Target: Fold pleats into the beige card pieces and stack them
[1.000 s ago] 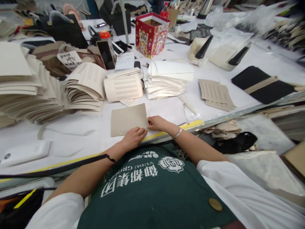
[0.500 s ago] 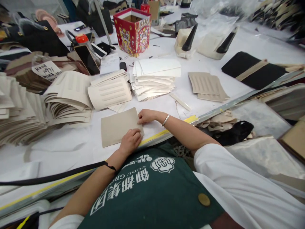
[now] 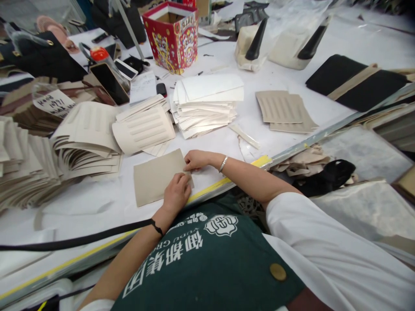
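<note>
A beige rectangular sheet, like leather or card, lies flat near the front edge of the table. My left hand rests over its lower right part, with the fingers curled and pressed together on it. At the sheet's right edge my right hand is closed in a pinch. The fingertips of both hands nearly meet there, and the fingers partly hide that edge. Behind the sheet lies a cream panel with raised ribs, on top of a small pile.
Stacks of cream pieces stand at the left, and a white stack behind. Two ribbed beige panels and a narrow strip lie to the right. Farther back are a red box, a phone and a black strapped bundle.
The view has shifted slightly. My left hand's fingertips have come closer to my right hand at the sheet's right edge. The sheet stays flat on the table.
</note>
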The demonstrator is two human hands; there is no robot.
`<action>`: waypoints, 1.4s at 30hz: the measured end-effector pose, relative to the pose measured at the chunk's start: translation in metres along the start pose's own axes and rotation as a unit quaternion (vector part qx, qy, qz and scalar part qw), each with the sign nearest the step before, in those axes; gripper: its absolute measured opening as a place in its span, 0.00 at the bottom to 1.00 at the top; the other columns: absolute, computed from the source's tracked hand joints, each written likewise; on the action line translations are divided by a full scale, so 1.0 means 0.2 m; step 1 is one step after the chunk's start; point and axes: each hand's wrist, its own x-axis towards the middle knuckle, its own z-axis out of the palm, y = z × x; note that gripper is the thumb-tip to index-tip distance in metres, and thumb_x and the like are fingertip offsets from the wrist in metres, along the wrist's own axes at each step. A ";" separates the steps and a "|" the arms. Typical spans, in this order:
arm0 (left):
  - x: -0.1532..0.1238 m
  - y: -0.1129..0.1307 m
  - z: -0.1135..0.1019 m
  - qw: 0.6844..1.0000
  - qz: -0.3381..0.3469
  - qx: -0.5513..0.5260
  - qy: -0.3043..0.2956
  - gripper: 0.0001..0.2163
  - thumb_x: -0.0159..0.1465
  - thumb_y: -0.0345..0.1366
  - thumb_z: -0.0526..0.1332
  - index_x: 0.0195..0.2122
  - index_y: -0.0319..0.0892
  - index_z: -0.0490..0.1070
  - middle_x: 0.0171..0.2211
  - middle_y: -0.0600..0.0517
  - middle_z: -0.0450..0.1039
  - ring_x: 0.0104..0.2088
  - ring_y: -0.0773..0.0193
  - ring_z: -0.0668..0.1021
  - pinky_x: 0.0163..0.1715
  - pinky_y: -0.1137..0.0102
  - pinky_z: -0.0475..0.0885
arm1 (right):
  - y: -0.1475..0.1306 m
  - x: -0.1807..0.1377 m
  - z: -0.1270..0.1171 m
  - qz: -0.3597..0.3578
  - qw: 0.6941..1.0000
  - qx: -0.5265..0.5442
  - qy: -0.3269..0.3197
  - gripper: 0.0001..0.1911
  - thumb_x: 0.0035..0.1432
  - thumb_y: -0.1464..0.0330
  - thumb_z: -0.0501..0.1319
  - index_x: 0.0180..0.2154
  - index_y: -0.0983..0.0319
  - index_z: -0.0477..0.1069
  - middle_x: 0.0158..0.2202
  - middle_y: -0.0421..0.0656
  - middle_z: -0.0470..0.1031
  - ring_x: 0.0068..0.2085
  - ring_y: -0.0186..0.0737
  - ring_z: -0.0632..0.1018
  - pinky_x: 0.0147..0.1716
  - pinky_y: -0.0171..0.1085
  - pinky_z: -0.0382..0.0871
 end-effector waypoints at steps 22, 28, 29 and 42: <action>0.05 0.05 0.01 0.994 0.003 0.105 -0.008 0.09 0.65 0.36 0.49 0.33 0.41 0.67 0.49 0.46 0.68 0.40 0.62 0.75 0.36 0.68 0.71 | 0.01 0.06 -0.09 -0.091 0.990 -0.102 -0.039 0.10 0.44 0.68 0.60 0.29 0.68 0.73 0.21 0.41 0.73 0.20 0.30 0.68 0.21 0.30 0.58; 0.05 0.02 0.02 0.994 0.003 0.103 -0.023 0.08 0.64 0.35 0.50 0.35 0.42 0.67 0.51 0.45 0.67 0.44 0.59 0.74 0.39 0.65 0.72 | 0.00 0.10 -0.08 -0.119 0.971 -0.209 -0.002 0.14 0.42 0.67 0.60 0.32 0.68 0.75 0.31 0.49 0.77 0.27 0.38 0.73 0.24 0.32 0.58; 0.05 0.02 0.02 0.994 0.000 0.103 -0.033 0.08 0.64 0.35 0.50 0.35 0.41 0.66 0.51 0.45 0.67 0.44 0.59 0.74 0.39 0.65 0.72 | -0.01 0.11 -0.09 -0.118 0.970 -0.212 -0.012 0.14 0.42 0.67 0.61 0.32 0.68 0.75 0.30 0.49 0.77 0.27 0.37 0.73 0.24 0.32 0.58; 0.12 0.00 -0.04 0.986 -0.016 0.089 -0.137 0.07 0.63 0.37 0.51 0.36 0.40 0.65 0.59 0.42 0.57 0.41 0.59 0.76 0.35 0.65 0.72 | -0.04 0.18 -0.18 -0.064 0.976 -0.210 -0.004 0.14 0.45 0.69 0.58 0.35 0.69 0.73 0.29 0.48 0.77 0.26 0.36 0.73 0.25 0.31 0.61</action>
